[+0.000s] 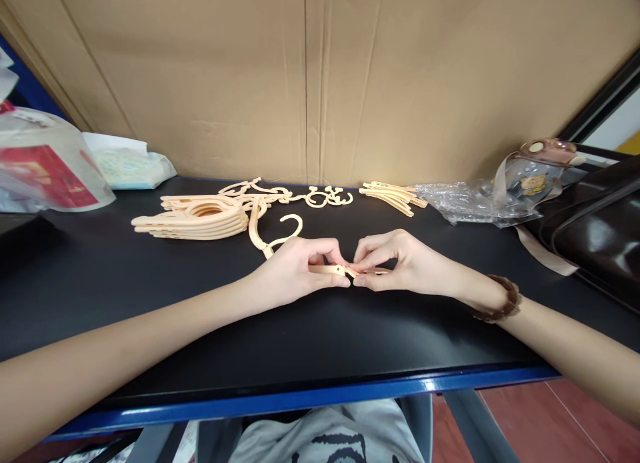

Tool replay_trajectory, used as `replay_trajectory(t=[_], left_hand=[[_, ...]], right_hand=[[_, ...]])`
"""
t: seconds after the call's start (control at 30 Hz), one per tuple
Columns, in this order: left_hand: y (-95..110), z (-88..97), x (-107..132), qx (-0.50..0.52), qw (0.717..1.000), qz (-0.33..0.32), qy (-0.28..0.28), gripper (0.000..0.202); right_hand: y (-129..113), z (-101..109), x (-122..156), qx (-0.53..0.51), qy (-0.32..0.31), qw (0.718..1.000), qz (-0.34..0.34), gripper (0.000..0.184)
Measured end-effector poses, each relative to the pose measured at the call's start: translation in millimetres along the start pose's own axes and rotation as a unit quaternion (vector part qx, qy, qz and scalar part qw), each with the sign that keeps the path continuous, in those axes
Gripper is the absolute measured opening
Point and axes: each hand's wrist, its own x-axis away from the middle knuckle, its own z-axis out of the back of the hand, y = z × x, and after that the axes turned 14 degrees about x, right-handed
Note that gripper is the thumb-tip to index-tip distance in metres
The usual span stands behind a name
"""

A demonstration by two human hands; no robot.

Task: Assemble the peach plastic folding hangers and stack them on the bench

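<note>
My left hand (295,266) is closed round a cream plastic hanger arm (326,269) with a small hole near its end. A curved hook (295,223) and another curved arm (257,226) show behind that hand; whether they join the held piece is hidden. In my right hand (395,259), thumb and fingers pinch a thin cream hanger piece (377,271), mostly covered by the fingers. The two pieces meet end to end between my fingertips, just above the black table (300,336). How they fit together is too small to tell.
Stacked cream hangers (200,226) lie left of centre. Loose hooks (325,197) and thin hanger arms (393,195) lie at the back, beside a clear plastic bag (470,199). A bottle (537,173) and black bag (595,229) stand right, a tissue pack (130,166) left. Cardboard (225,69) rises behind.
</note>
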Motion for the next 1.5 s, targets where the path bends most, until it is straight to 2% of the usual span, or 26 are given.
replay_trajectory(t=[0.33,0.83,1.5], left_hand=[[-0.2,0.8,-1.8,-0.053,0.998,-0.014,-0.008,0.023],[2.2,1.8,-3.5,-0.065,0.997,-0.019,-0.027,0.023],[6.2,-1.2,-6.8,-0.095,0.995,0.018,0.012,0.024]], right_hand=[[-5.7,0.3,-0.3,0.067,0.022,0.997,0.028,0.015],[-10.3,-1.3,-0.1,0.127,0.026,0.991,0.025,0.013],[-17.3,3.5,1.4,0.238,0.028,0.970,0.039,0.014]])
